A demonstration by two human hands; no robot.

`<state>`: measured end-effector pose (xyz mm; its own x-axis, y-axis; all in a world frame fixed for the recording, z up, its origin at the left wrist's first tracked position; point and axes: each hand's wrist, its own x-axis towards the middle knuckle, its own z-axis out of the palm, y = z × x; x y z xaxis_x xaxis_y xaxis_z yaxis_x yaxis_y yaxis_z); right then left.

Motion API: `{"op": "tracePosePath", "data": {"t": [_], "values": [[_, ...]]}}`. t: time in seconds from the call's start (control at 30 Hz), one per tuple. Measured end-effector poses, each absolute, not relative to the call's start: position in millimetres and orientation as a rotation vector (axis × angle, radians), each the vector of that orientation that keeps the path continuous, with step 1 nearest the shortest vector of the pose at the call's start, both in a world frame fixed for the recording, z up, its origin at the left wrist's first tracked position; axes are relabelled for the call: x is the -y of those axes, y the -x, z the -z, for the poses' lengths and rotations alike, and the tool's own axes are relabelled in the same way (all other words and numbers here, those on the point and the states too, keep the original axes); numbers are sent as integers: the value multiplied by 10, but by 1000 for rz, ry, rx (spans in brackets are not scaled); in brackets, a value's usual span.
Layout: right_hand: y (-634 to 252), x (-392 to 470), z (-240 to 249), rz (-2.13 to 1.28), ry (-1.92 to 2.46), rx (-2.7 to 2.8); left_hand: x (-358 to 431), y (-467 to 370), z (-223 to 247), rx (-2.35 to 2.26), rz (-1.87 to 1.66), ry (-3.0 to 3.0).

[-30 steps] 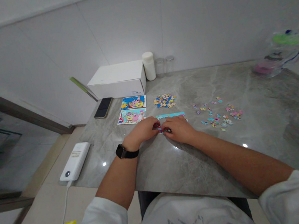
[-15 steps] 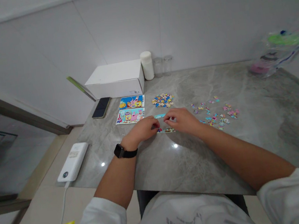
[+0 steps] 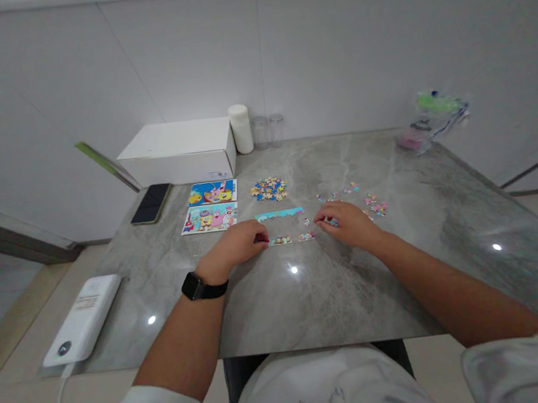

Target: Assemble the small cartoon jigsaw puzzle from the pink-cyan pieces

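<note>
My left hand (image 3: 241, 245) rests at the left side of a partly joined jigsaw puzzle, fingers curled and closed on a dark red puzzle piece (image 3: 259, 238) at its lower left corner. The puzzle's light blue top strip (image 3: 281, 214) and bottom pieces (image 3: 282, 240) lie flat, with bare table between them. A small loose piece (image 3: 306, 221) is at its right side. Just right of that, my right hand (image 3: 350, 221) has thumb and fingertips pinched together; whatever they hold is too small to make out. Loose pastel pieces (image 3: 375, 204) lie beyond the right hand, some hidden behind it.
Two cartoon picture cards (image 3: 209, 218) lie left of a pile of blue and yellow pieces (image 3: 270, 189). Behind are a white box (image 3: 180, 151), a white bottle (image 3: 241, 129) and clear jars (image 3: 277, 131). A phone (image 3: 151, 204), power bank (image 3: 82, 320) and plastic bag (image 3: 433, 119) sit farther out.
My right hand has moved right, off the middle of the puzzle to beyond its right side, uncovering the top strip and the right pieces. My left hand stays at the left edge. The view has shifted.
</note>
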<state>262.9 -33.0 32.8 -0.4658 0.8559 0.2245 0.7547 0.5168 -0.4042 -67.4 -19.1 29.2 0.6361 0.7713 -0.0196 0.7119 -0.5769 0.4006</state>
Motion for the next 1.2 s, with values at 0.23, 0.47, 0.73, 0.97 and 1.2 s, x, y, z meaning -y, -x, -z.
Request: {"op": "tracePosePath", "data": {"t": [0.23, 0.47, 0.73, 0.97, 1.2], "values": [[-2782, 381, -115, -235, 1285, 2158, 188, 660, -289, -1175, -213, -2440], [-2944, 354, -175, -156, 1301, 1906, 143, 780, -514, -1462, -486, -2362], [-3071, 268, -190, -75, 1437, 1664, 138, 714, -424, -1571, -531, -2382], [-3446, 142, -262, 102, 1482, 1452, 200, 568, -361, -1313, -348, -2424], [-3893, -40, -127, 132, 1546, 1239, 178, 507, -233, -1404, -693, -2411]]}}
